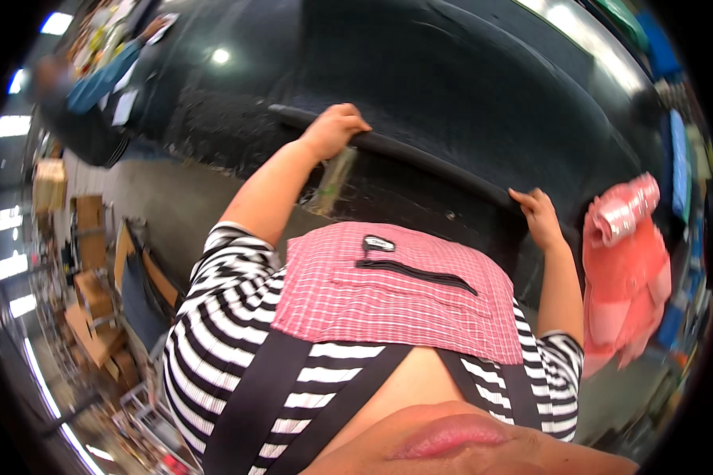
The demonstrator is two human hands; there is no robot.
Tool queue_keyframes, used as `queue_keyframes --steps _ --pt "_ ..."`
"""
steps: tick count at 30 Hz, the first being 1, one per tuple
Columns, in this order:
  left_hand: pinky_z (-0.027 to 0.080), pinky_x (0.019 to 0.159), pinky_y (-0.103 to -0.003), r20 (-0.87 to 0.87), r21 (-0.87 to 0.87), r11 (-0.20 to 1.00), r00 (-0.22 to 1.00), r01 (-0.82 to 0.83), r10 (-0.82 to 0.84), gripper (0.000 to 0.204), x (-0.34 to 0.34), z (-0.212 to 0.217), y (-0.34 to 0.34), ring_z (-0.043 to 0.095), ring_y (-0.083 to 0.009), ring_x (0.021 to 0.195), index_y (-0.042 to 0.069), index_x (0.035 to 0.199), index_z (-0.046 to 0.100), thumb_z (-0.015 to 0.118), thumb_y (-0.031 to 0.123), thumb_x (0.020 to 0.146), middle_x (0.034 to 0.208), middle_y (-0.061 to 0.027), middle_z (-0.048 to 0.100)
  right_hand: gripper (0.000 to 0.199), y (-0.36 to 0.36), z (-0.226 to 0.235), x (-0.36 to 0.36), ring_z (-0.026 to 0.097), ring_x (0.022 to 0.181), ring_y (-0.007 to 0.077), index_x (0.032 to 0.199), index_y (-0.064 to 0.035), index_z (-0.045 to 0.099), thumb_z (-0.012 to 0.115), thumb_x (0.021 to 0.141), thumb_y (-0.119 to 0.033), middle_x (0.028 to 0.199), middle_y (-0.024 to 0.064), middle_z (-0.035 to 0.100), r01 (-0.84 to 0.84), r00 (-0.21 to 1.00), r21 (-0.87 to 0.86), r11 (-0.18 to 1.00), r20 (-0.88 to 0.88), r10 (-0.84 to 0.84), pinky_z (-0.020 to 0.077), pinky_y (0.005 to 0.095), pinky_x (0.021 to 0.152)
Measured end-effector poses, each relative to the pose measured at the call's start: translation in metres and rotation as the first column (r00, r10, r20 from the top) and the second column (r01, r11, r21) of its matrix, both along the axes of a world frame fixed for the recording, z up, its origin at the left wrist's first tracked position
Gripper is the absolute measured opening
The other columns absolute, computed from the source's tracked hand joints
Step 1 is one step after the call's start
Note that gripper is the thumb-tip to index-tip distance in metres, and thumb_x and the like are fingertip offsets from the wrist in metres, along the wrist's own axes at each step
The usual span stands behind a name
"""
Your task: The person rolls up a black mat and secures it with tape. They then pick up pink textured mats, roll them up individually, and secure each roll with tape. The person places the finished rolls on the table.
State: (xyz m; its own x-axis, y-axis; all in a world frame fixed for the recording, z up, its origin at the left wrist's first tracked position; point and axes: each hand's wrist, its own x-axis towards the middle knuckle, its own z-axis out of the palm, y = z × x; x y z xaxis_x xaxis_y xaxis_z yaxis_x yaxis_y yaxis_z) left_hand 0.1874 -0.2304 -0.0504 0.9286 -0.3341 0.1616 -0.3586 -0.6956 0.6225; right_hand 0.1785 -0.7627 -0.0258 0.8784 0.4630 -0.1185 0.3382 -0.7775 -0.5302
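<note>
A broad, glossy black sheet [451,87] spreads over the work table. Along its near side runs a long, thin dark roll [432,164], which looks like the sheet's rolled edge or a tube; I cannot tell which. My left hand [335,131] is closed on this roll toward its left end, fingers bent over it. Near the other end, my right hand [537,215] pinches the roll, with thumb and fingers at its edge. Both forearms reach forward past the pink checked apron [404,285] that I wear.
At the right hangs a pile of salmon-pink material [626,269] with a shiny roll on top. A person in a blue sleeve [103,83] works at the table's far left. Cardboard boxes [89,229] stand on the left, and a clear plastic strip [334,180] hangs below the table edge.
</note>
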Motion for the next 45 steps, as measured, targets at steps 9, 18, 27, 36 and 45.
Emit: queue_keyframes --steps 9,18,27,36,45 --pt "0.048 0.094 -0.044 0.061 0.662 0.684 0.931 -0.308 0.361 0.068 -0.007 0.029 0.023 0.064 -0.0312 0.101 0.006 0.092 0.073 0.071 0.073 0.079 0.098 -0.0083 0.069 0.044 -0.012 0.007 0.008 0.067 0.092 0.0334 0.087 -0.0007 0.069 0.082 0.084 -0.042 0.094 0.0137 0.071 0.337 0.937 -0.34 0.878 0.026 -0.35 0.0532 0.0428 0.08" --pt "0.047 0.081 -0.048 0.062 0.684 0.699 0.971 -0.21 0.231 0.063 -0.024 0.007 0.044 0.065 -0.0345 0.092 0.008 0.08 0.069 0.049 0.064 0.099 0.086 -0.0117 0.069 0.059 -0.005 0.007 -0.019 0.069 0.088 0.034 0.083 -0.0024 0.07 0.076 0.082 -0.061 0.09 0.0164 0.073 0.366 0.902 -0.458 0.81 -0.04 -0.43 0.0521 0.0453 0.078" --pt "0.044 0.09 -0.045 0.27 0.348 0.859 0.918 -0.375 0.292 0.044 -0.014 -0.005 0.039 0.057 -0.0315 0.103 0.012 0.092 0.064 0.079 0.052 0.082 0.101 -0.0079 0.059 0.053 -0.012 -0.022 -0.026 0.056 0.082 0.0322 0.08 -0.0058 0.055 0.094 0.063 -0.037 0.08 0.0089 0.057 0.454 0.836 0.084 0.887 0.303 -0.457 0.0466 0.0441 0.076" --pt "0.046 0.094 -0.045 0.367 0.286 0.943 0.929 -0.169 0.055 0.034 -0.044 -0.006 0.046 0.059 -0.0337 0.101 0.008 0.092 0.073 0.082 0.038 0.078 0.107 -0.0103 0.064 0.05 -0.009 -0.03 -0.048 0.058 0.095 0.0339 0.088 -0.0066 0.06 0.076 0.081 -0.054 0.094 0.0102 0.061 0.206 0.782 -0.072 0.976 0.612 -0.12 0.0423 0.0458 0.09" --pt "0.046 0.089 -0.045 0.284 0.41 0.907 0.958 -0.095 -0.028 0.023 -0.009 0.006 0.057 0.057 -0.0319 0.1 0.01 0.086 0.069 0.074 0.033 0.087 0.101 -0.0087 0.063 0.042 -0.01 -0.034 -0.02 0.057 0.094 0.0375 0.081 -0.0039 0.063 0.065 0.096 -0.042 0.093 0.0141 0.061 0.227 0.749 0.032 0.973 0.633 -0.195 0.045 0.0466 0.088"
